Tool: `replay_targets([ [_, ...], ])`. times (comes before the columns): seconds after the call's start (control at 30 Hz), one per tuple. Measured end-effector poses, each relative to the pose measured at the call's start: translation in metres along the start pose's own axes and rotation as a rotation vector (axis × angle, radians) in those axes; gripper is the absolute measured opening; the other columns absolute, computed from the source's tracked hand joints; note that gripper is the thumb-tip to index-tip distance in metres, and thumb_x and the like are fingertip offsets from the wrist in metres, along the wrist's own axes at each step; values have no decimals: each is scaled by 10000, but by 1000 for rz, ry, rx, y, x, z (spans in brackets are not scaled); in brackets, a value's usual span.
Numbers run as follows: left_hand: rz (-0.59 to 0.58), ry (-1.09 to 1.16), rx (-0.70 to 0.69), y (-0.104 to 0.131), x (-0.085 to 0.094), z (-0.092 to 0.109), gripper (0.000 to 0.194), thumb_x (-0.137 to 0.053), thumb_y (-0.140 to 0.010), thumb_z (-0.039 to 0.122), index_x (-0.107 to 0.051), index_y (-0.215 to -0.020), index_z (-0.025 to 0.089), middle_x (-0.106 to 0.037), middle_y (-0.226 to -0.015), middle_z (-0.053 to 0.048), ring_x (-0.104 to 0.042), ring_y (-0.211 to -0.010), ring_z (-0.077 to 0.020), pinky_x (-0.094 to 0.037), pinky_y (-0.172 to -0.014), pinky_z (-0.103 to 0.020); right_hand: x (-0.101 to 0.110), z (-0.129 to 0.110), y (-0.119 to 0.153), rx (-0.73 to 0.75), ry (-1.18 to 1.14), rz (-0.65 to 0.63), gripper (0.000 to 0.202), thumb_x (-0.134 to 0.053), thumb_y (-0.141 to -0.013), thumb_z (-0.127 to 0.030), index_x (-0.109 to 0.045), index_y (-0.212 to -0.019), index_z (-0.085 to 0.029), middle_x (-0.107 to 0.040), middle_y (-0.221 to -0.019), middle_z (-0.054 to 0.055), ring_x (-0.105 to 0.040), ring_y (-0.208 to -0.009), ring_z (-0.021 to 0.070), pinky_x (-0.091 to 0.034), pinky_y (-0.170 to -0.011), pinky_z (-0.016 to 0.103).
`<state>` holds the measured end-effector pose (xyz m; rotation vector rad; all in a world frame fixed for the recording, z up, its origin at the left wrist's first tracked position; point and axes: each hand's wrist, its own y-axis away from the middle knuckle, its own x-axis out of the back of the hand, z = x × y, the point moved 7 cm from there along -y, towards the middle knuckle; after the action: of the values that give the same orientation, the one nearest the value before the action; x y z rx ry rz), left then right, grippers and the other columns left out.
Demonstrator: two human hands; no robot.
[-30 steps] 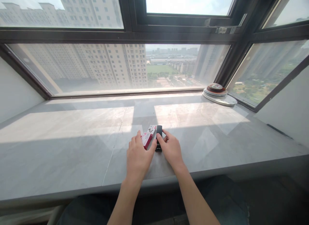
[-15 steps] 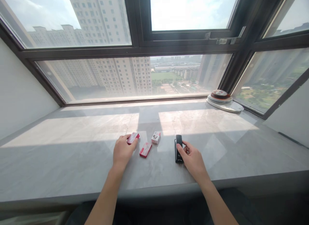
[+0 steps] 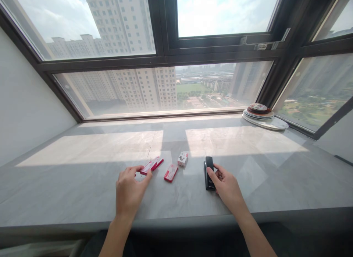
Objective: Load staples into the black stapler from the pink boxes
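Observation:
My left hand (image 3: 131, 189) has its thumb and fingers at the two ends of a small red-and-white box (image 3: 148, 167). Just behind it, partly covered, is a similar red-and-white box (image 3: 158, 161); whether the two touch I cannot tell. A third red-and-white box (image 3: 171, 173) lies flat on the counter to their right. Beyond that is a small white box (image 3: 182, 159) with a dark picture on its side. My right hand (image 3: 227, 183) is closed around the right side of a black stapler (image 3: 209, 174), thumb on top, its other fingers partly hidden.
The pale marble-look counter (image 3: 91, 183) has its front edge close to my body. A stack of plates (image 3: 259, 115) stands at the back right corner by the dark window frame (image 3: 165, 115). A white wall (image 3: 30, 102) rises on the left.
My left hand has moved left and toward me with a red-and-white box, and a second one now shows behind it. My right hand stays on the stapler. The view has shifted slightly.

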<state>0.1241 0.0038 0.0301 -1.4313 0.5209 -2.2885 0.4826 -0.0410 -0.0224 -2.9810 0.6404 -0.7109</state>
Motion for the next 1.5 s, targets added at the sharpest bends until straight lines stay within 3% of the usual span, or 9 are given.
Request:
replay_targets([
  [0.17,-45,-30,98,19,5,-39,328,-639,-824,524,-667,-1030,270,-693,-1010,-29,-613,-875,-257,-473,-774,-350,0,-2,0,1,10,1,596,-536,-895,-670,-672,-1238,-202,-535,-658,-20,-540,-577,174,-414,-542,273],
  [0.27,-96,-58,69,17,-3,-33,341,-622,-839,518,-662,-1063,264,-679,-1046,-52,-602,-940,-285,-475,-805,-378,0,-5,1,22,47,12,589,-574,-873,-664,-668,-1235,-208,-551,-671,-19,-560,-618,183,-431,-588,278],
  [0.53,-178,82,-286,23,-34,91,269,-528,-962,386,-680,-1177,334,-576,-1168,-69,-542,-1091,-278,-450,-952,-446,-5,-8,-1,67,97,6,608,-606,-849,-634,-611,-1290,-215,-535,-673,-35,-563,-625,184,-433,-617,283],
  [0.63,-202,78,-324,19,-51,109,312,-539,-954,333,-659,-1242,337,-556,-1182,-77,-527,-1111,-283,-450,-944,-443,-7,-9,2,61,100,-26,575,-601,-858,-621,-584,-1262,-213,-523,-669,-44,-555,-613,180,-428,-602,283],
  [0.8,-167,-3,-171,18,-54,83,370,-562,-933,366,-617,-1277,243,-567,-1136,-108,-533,-1069,-298,-453,-908,-443,1,-16,3,76,146,-90,394,-589,-888,-527,-582,-1150,-233,-613,-787,-10,-579,-651,185,-444,-583,286],
  [0.97,-370,114,-276,48,-41,78,298,-620,-899,388,-652,-1183,303,-583,-1223,-69,-529,-1147,-295,-443,-968,-469,6,-56,-1,345,256,-123,294,-544,-911,-292,-647,-1184,-266,-642,-1164,55,-610,-1051,245,-497,-838,337],
  [1.2,-531,248,-442,66,-21,88,497,-601,-933,411,-500,-1419,391,-411,-1547,-4,-375,-1406,-290,-382,-1133,-485,-59,-104,20,478,84,-275,345,-512,-931,-174,-655,-1227,-279,-633,-1197,39,-605,-1103,210,-476,-976,328],
  [1.37,-506,238,-404,66,-24,80,474,-601,-933,378,-516,-1399,353,-492,-1487,-20,-428,-1379,-284,-393,-1137,-487,-90,-116,27,427,95,-108,201,-709,-802,-237,-711,-1002,-225,-650,-1020,65,-605,-1006,267,-472,-952,398],
  [1.5,-480,201,-391,68,-24,77,476,-594,-934,382,-509,-1401,348,-454,-1522,-21,-428,-1384,-285,-390,-1136,-501,-74,-113,15,285,-179,45,220,-673,-842,-356,-698,-983,-189,-677,-959,69,-617,-915,242,-507,-857,357],
])
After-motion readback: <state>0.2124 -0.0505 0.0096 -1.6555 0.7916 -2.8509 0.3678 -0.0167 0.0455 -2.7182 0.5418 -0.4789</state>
